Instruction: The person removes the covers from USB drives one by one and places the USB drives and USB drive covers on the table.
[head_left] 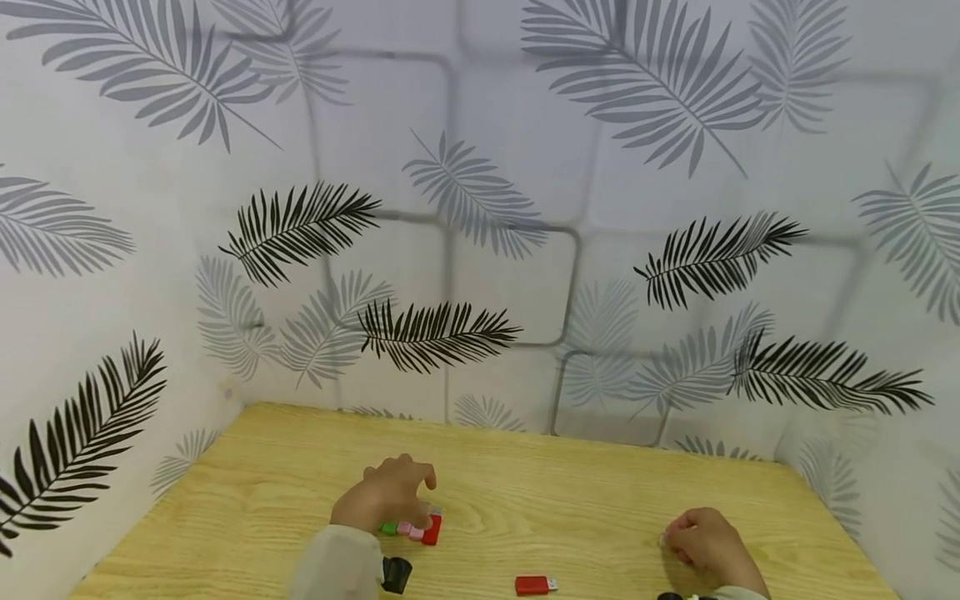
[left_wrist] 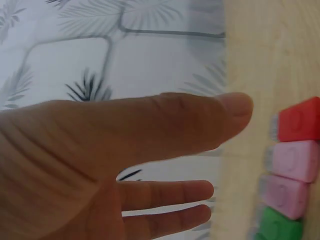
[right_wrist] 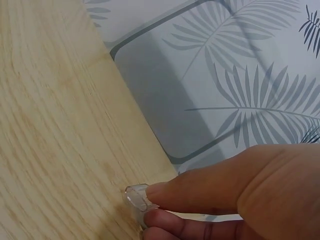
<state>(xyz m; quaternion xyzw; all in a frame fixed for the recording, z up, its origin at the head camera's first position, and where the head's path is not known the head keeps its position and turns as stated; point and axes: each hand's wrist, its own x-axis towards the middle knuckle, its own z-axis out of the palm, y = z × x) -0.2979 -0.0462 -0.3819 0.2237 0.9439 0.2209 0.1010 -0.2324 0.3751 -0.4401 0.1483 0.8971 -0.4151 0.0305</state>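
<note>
Over the left half of the table my left hand (head_left: 386,496) hovers with thumb and fingers extended and nothing held. Beside it a row of small USB sticks lies side by side: a red one (left_wrist: 300,120), two pink ones (left_wrist: 294,161) and a green one (left_wrist: 280,225). In the left wrist view their connector ends point towards the thumb, slightly apart from it. Farther right, my right hand (head_left: 705,542) pinches a small clear plastic cap (right_wrist: 136,196) between thumb and fingers, low at the tabletop. Part of the cap is hidden by the fingertips.
Another red USB stick (head_left: 532,585) lies by itself near the front of the wooden table (head_left: 570,492), between the hands. A wall covering (head_left: 510,275) with a leaf pattern rises behind the table's far edge and at both sides.
</note>
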